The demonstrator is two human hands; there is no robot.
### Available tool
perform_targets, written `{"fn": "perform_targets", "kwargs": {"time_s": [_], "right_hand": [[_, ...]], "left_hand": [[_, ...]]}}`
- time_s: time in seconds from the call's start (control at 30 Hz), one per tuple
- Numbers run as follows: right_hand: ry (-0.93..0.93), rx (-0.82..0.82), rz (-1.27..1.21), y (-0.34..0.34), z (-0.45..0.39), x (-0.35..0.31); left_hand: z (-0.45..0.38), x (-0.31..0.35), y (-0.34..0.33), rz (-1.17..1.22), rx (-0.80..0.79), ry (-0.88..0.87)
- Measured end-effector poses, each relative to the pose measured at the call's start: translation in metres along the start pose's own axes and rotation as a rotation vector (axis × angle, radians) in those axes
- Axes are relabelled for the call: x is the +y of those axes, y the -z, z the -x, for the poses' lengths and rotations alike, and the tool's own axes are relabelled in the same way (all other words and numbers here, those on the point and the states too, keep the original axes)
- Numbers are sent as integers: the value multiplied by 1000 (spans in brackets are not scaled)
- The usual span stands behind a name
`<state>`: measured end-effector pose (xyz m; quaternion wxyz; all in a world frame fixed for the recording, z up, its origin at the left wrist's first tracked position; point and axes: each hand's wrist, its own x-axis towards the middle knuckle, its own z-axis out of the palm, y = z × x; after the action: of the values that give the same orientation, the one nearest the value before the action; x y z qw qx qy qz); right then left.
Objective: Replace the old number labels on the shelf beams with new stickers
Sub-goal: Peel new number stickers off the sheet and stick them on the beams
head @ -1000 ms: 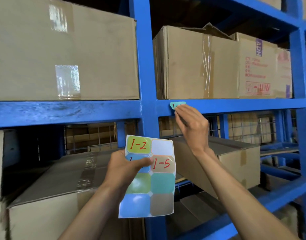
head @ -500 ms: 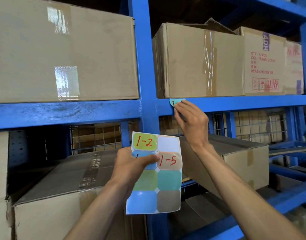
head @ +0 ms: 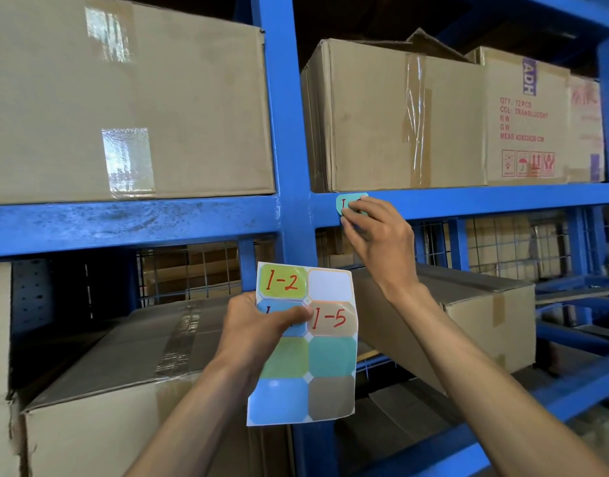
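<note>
A teal label with red writing sits on the blue shelf beam, just right of the upright post. My right hand is raised to it, its fingertips on the label's right and lower edge, covering most of the writing. My left hand holds a sticker sheet upright below the beam, thumb across the blue sticker. The sheet shows coloured stickers, two reading 1-2 and 1-5, and one blank white slot at the top right.
A blue upright post divides the rack. Cardboard boxes fill the upper shelf, one large at left and taped ones at right. More boxes and wire mesh lie on the lower level.
My right hand stays on the teal label, its fingers shifting slightly over it. My head has moved closer and a little to the right. The left hand keeps the sheet steady.
</note>
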<state>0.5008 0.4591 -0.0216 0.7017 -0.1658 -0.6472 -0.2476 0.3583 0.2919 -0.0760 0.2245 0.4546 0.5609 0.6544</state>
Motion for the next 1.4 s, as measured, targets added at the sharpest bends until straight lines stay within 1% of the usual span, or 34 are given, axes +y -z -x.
{"fn": "perform_targets", "kwargs": {"time_s": [0.13, 0.27, 0.33, 0.43, 0.5, 0.57, 0.73, 0.87, 0.9, 0.97, 1.07, 1.13, 1.23, 1.33, 1.4], "right_hand": [[26, -54, 32, 4, 4, -3], [36, -191, 20, 9, 14, 2], [63, -282, 36, 11, 19, 8], [89, -496, 41, 12, 23, 16], [91, -575, 69, 12, 24, 19], [69, -564, 95, 10, 23, 16], [-49, -482, 193, -2, 13, -5], [-86, -505, 160, -3, 12, -9], [-95, -520, 106, 0, 12, -9], [-167, -548, -110, 9, 13, -10], [-408, -483, -488, 32, 26, -23], [-539, -430, -673, 51, 43, -33], [-607, -448, -737, 73, 76, -45], [-692, -487, -704, 87, 106, -55], [-724, -481, -662, 91, 121, -59]], "left_hand": [[0, -2, 6, 1, 10, 8], [1, -4, 11, 11, 21, 20], [1, -5, 12, 12, 22, 19], [1, -5, 13, 29, 24, 20], [2, -5, 13, 43, 18, 21], [3, -4, 13, 42, 16, 19], [8, -6, 9, 52, 11, 21], [11, -11, 9, 63, 9, 14], [11, -12, 9, 67, 11, 11], [12, -16, 8, 78, 12, 1], [15, -23, 6, 97, 1, -1], [17, -28, 3, 109, -7, 16], [20, -36, -1, 138, -13, 47], [25, -45, -6, 203, -24, 45], [28, -52, -10, 250, -36, 48]]}}
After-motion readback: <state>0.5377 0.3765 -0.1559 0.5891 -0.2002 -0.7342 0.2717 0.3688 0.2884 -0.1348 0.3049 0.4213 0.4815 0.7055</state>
